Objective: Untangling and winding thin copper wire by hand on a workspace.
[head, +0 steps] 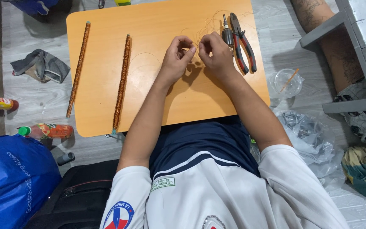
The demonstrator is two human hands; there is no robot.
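Thin wire (196, 46) pinched between both hands over orange table (106, 25). Left hand (178, 55) and right hand (215, 51) fingertips closed on strand, nearly touching. Pliers (243, 42), small screwdriver (227, 34) just right. Two wire-wrapped rods (123, 80) lie left.

Seen from above, a person in a white short-sleeved sports shirt with a navy panel running down the chest, edged by a thin white stripe. A small white label with green print sits on the navy trim, a round red-and-blue emblem marks one side of the shirt front, and part of a shield-shaped crest shows at the lower edge. Both forearms are bare below the sleeves, as are the left hand (178, 54) and right hand (215, 53), with no watch, ring or glove visible
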